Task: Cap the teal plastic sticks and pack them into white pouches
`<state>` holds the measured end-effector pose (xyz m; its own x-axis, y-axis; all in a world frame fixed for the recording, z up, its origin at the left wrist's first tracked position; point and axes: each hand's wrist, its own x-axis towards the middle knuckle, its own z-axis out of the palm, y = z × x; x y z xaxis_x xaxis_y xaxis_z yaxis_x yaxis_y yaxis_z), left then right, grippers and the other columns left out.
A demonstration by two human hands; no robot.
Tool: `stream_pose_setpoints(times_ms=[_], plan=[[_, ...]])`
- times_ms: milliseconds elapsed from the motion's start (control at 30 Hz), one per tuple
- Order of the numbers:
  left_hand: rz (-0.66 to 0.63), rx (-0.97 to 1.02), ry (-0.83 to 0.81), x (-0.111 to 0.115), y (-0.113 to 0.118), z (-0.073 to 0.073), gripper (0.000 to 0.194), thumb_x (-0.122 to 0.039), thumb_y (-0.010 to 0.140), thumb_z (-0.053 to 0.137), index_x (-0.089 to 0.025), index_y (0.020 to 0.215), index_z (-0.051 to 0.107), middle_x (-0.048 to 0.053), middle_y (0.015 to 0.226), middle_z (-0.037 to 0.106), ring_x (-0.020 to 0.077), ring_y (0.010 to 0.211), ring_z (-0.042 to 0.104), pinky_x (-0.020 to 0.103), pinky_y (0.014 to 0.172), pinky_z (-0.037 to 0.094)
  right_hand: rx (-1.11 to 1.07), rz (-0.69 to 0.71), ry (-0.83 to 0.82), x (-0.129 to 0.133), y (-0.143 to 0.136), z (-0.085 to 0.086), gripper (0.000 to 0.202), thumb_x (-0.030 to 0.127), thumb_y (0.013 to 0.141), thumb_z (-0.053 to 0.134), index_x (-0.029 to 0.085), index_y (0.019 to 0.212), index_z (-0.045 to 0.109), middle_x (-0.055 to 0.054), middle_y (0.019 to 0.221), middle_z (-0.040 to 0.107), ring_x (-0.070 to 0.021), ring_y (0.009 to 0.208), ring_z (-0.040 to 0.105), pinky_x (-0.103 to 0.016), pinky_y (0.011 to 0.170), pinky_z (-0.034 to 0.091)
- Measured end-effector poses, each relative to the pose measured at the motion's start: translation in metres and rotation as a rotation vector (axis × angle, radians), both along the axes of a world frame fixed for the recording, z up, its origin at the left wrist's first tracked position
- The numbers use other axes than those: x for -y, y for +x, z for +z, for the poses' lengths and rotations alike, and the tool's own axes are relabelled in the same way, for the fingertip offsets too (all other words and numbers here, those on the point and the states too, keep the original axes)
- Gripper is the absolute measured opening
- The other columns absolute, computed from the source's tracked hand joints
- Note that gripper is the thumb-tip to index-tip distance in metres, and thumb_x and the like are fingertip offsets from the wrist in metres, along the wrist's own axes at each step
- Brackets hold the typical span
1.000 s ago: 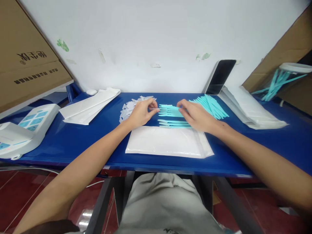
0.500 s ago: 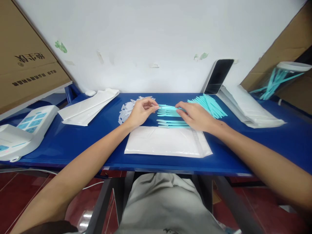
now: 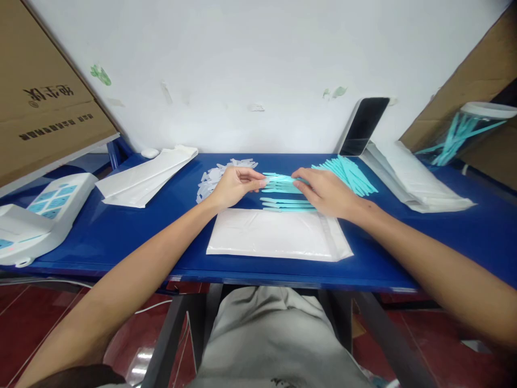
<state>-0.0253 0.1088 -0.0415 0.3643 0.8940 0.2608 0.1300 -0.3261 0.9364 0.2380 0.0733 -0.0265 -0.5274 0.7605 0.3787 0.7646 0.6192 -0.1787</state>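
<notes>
Teal sticks [image 3: 283, 184] lie between left hand [image 3: 233, 186] and right hand [image 3: 328, 192].

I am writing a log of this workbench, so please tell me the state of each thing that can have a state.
Left hand: fingers pinched at the teal sticks' left end.
Right hand: resting on the same sticks.
Row of teal plastic sticks: flat, side by side.
Loose pile of teal sticks: fanned out.
Black phone: screen dark, leaning on wall.
White flat pouch: lying flat.

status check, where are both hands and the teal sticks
Left hand and right hand pinching ends of the teal sticks. Second row of sticks beside white pouch. Nothing blocking.
</notes>
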Motion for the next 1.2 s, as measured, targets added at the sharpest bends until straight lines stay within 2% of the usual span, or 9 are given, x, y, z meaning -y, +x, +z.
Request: stream_pose_setpoints(times_ms=[167, 300, 400, 533, 633, 733, 900, 1033, 1200], plan=[[-0.047, 0.014, 0.097, 0.005, 0.011, 0.0, 0.032, -0.043, 0.077, 0.086, -0.015, 0.09, 0.078, 0.008, 0.085, 0.078, 0.0206, 0.079, 0.073, 0.038, 0.078, 0.061, -0.01, 0.023, 0.024, 0.004, -0.013, -0.001, 0.035, 0.033, 0.107, 0.037, 0.018, 0.12, 0.066, -0.013, 0.109, 0.074, -0.0271, 0.087, 0.066, -0.036, 0.075, 0.043], [-0.038, -0.087, 0.311, 0.004, 0.009, 0.004, 0.036, -0.049, 0.093, 0.072, -0.018, 0.112, 0.076, 0.01, 0.113, 0.077, 0.0225, 0.101, 0.073, 0.036, 0.09, 0.058, -0.055, 0.046, 0.048, 0.003, -0.01, 0.003, 0.043, 0.041, 0.109, 0.034, 0.019, 0.118, 0.069, -0.012, 0.101, 0.067, -0.0264, 0.087, 0.062, -0.038, 0.078, 0.044], [0.045, -0.391, 0.504, 0.002, -0.002, 0.002, 0.036, -0.041, 0.106, 0.051, -0.019, 0.123, 0.072, 0.012, 0.123, 0.073, 0.0263, 0.115, 0.068, 0.042, 0.1, 0.054, -0.004, 0.067, 0.01, 0.0, 0.0, 0.003, 0.048, 0.042, 0.11, 0.03, 0.018, 0.119, 0.071, -0.011, 0.099, 0.059, -0.0264, 0.087, 0.06, -0.039, 0.08, 0.045], [0.077, -0.899, 0.66, -0.002, -0.017, -0.004, 0.045, -0.029, 0.106, 0.041, -0.014, 0.142, 0.063, 0.019, 0.143, 0.06, 0.0357, 0.135, 0.054, 0.055, 0.114, 0.042, 0.079, 0.081, -0.064, -0.002, 0.006, -0.002, 0.048, 0.038, 0.11, 0.029, 0.015, 0.123, 0.069, -0.012, 0.099, 0.057, -0.0253, 0.082, 0.058, -0.039, 0.076, 0.045], [0.126, -1.036, 0.613, -0.005, -0.021, -0.007, 0.052, -0.031, 0.107, 0.038, -0.015, 0.156, 0.049, 0.02, 0.159, 0.047, 0.0388, 0.148, 0.042, 0.062, 0.12, 0.033, 0.129, 0.098, -0.052, -0.001, 0.003, -0.004, 0.046, 0.036, 0.109, 0.033, 0.015, 0.122, 0.071, -0.014, 0.1, 0.06, -0.0272, 0.086, 0.059, -0.04, 0.077, 0.045], [0.125, -1.089, 0.491, -0.007, -0.021, -0.009, 0.053, -0.034, 0.109, 0.033, -0.018, 0.158, 0.046, 0.017, 0.165, 0.043, 0.039, 0.152, 0.037, 0.067, 0.121, 0.027, 0.152, 0.118, -0.035, 0.002, -0.001, -0.003, 0.042, 0.035, 0.107, 0.038, 0.016, 0.123, 0.073, -0.014, 0.103, 0.063, -0.0294, 0.095, 0.062, -0.041, 0.082, 0.047], [0.115, -1.077, 0.481, -0.009, -0.02, -0.012, 0.051, -0.032, 0.109, 0.03, -0.017, 0.151, 0.055, 0.02, 0.159, 0.05, 0.0391, 0.146, 0.045, 0.068, 0.116, 0.032, 0.134, 0.099, -0.062, 0.002, 0.001, 0.001, 0.044, 0.034, 0.107, 0.038, 0.018, 0.128, 0.073, -0.013, 0.103, 0.066, -0.0282, 0.092, 0.065, -0.041, 0.081, 0.049], [0.152, -1.074, 0.482, -0.01, -0.021, -0.012, 0.052, -0.034, 0.107, 0.033, -0.017, 0.15, 0.057, 0.022, 0.159, 0.046, 0.0424, 0.141, 0.045, 0.066, 0.11, 0.038, 0.132, 0.104, -0.075, -0.001, 0.003, 0.001, 0.042, 0.032, 0.105, 0.041, 0.016, 0.117, 0.078, -0.015, 0.105, 0.068, -0.0293, 0.096, 0.066, -0.043, 0.084, 0.05], [0.144, -1.111, 0.489, -0.004, -0.019, -0.006, 0.051, -0.034, 0.108, 0.034, -0.018, 0.15, 0.057, 0.017, 0.16, 0.049, 0.0438, 0.135, 0.047, 0.067, 0.106, 0.039, 0.128, 0.147, -0.101, -0.001, 0.001, -0.002, 0.041, 0.035, 0.105, 0.044, 0.019, 0.113, 0.081, -0.015, 0.107, 0.07, -0.0305, 0.1, 0.066, -0.045, 0.088, 0.05]])
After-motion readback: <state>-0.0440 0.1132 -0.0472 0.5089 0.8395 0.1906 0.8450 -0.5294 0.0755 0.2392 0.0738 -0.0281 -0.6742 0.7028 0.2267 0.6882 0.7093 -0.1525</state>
